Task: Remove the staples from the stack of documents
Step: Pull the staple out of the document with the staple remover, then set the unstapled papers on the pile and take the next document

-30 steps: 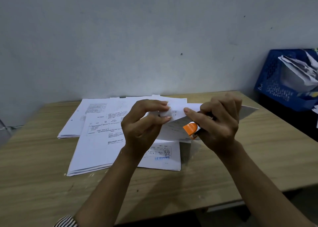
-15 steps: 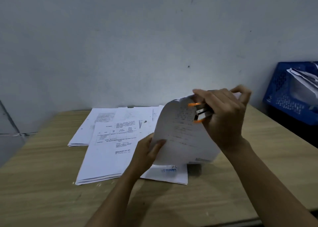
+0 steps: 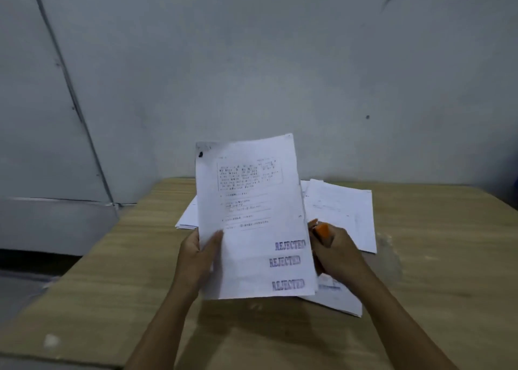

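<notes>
My left hand grips the left edge of a white document, held upright above the table, printed side toward me, with three blue "REJECTED" stamps low on the page. A dark mark sits at its top left corner. Just right of the sheet, my right hand is closed around an orange staple remover, whose tip pokes up beside the paper's right edge. More documents lie spread flat on the table behind and under the held sheet.
The wooden table runs to a left edge near a grey wall and floor. A pale scrap lies near the front left corner. A grey wall stands close behind the papers.
The held document has gone from curled over to upright and flat. My right hand dropped from its top corner to beside its right edge. The view swung left, and the blue basket left the frame.
</notes>
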